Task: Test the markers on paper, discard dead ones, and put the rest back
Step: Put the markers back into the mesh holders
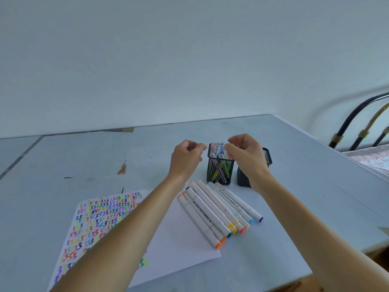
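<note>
With our left hand (185, 157) loosely curled and empty and right fingers (228, 149) seemingly pinching a marker (219, 148), we risked tipping the mesh cup (220, 167).

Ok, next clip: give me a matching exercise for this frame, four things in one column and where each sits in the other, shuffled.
Things:
1. row of white markers
2. mesh pen cup
3. second black cup
4. zigzag test marks

Places:
A. partly hidden behind the right wrist
B. lying side by side, partly on the paper's right part
C. covering the left part of the paper
D. standing between the two hands, markers inside

Pairs: 1-B, 2-D, 3-A, 4-C
</note>
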